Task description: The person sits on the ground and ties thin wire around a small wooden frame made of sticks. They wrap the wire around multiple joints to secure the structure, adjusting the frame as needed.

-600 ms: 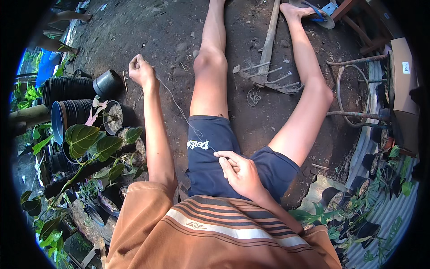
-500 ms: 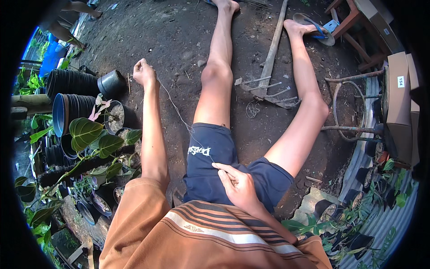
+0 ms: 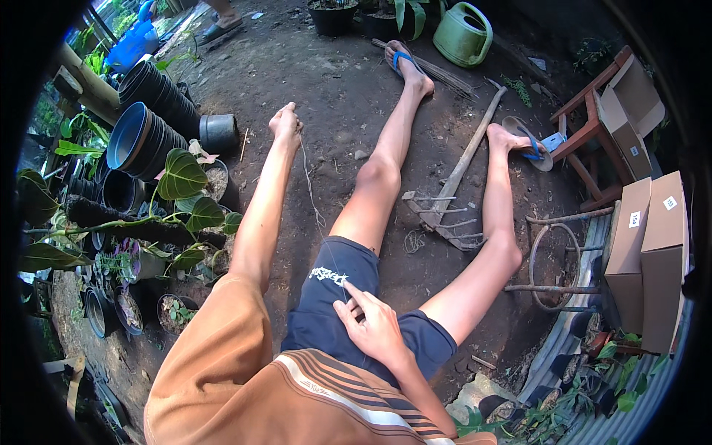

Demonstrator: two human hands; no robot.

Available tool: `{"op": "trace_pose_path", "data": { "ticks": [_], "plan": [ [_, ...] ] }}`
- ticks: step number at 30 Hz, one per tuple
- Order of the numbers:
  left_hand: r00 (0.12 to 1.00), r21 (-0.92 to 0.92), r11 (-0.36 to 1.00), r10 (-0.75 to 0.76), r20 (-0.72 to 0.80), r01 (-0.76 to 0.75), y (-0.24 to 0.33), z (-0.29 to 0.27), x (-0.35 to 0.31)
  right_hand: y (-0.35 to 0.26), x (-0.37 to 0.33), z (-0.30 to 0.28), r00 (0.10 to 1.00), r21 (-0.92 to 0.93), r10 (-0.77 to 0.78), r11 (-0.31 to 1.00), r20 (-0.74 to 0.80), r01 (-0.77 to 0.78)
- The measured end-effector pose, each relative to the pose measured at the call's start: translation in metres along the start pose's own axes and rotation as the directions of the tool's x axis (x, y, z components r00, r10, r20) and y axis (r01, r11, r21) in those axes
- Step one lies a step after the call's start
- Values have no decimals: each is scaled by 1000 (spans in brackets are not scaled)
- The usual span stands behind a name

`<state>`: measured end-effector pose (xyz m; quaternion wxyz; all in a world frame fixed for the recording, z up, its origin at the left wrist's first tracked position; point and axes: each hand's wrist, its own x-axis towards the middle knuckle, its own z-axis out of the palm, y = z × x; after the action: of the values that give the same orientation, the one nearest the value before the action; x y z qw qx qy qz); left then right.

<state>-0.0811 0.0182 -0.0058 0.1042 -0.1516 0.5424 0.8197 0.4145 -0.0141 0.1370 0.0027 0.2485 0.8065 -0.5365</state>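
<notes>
My left hand (image 3: 285,126) is stretched out over the bare soil, its fingers closed on one end of a thin pale string (image 3: 308,178). The string hangs with a small tangle along it and runs down across my dark shorts (image 3: 319,326). Above my lap, my right hand (image 3: 373,326) has the string at its thumb and fingers; the index finger points forward and the others curl in. Between my legs lies a tined rake (image 3: 445,216) with a long wooden handle, and beside its tines is a small loose coil of string (image 3: 414,240).
Stacked black pots (image 3: 144,141) and potted leafy plants (image 3: 182,176) stand at the left. At the right are cardboard boxes (image 3: 630,237), a metal ring frame (image 3: 552,267) and a wooden stool (image 3: 593,141). A green watering can (image 3: 461,35) sits at the far side; another person's foot (image 3: 222,26) shows far left.
The view has shifted, bringing the watering can into sight. My right index finger has straightened away from the thumb. The left hand keeps its hold on the string.
</notes>
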Motion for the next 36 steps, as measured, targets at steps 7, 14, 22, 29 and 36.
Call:
{"op": "trace_pose_path", "data": {
  "ticks": [7, 14, 22, 29, 36],
  "plan": [
    [997, -58, 996, 76, 22, -74, 31, 46, -35, -49, 119, -9, 933, -110, -255, 966, -256, 234],
    [938, 73, 943, 330, -110, -323, 49, 43, -15, -66, 126, 20, 916, 49, -200, 972, -348, 230],
    [866, 222, 875, 470, -170, -431, 53, 40, -12, -59, 130, 35, 892, -25, -223, 972, -394, 232],
    [788, 356, 794, 581, -205, -493, 62, 36, -13, -44, 137, 46, 887, 49, -169, 976, -431, 210],
    [814, 347, 817, 545, -200, -461, 62, 37, -20, -22, 147, 58, 940, 309, -61, 935, -337, 172]
  ]
}}
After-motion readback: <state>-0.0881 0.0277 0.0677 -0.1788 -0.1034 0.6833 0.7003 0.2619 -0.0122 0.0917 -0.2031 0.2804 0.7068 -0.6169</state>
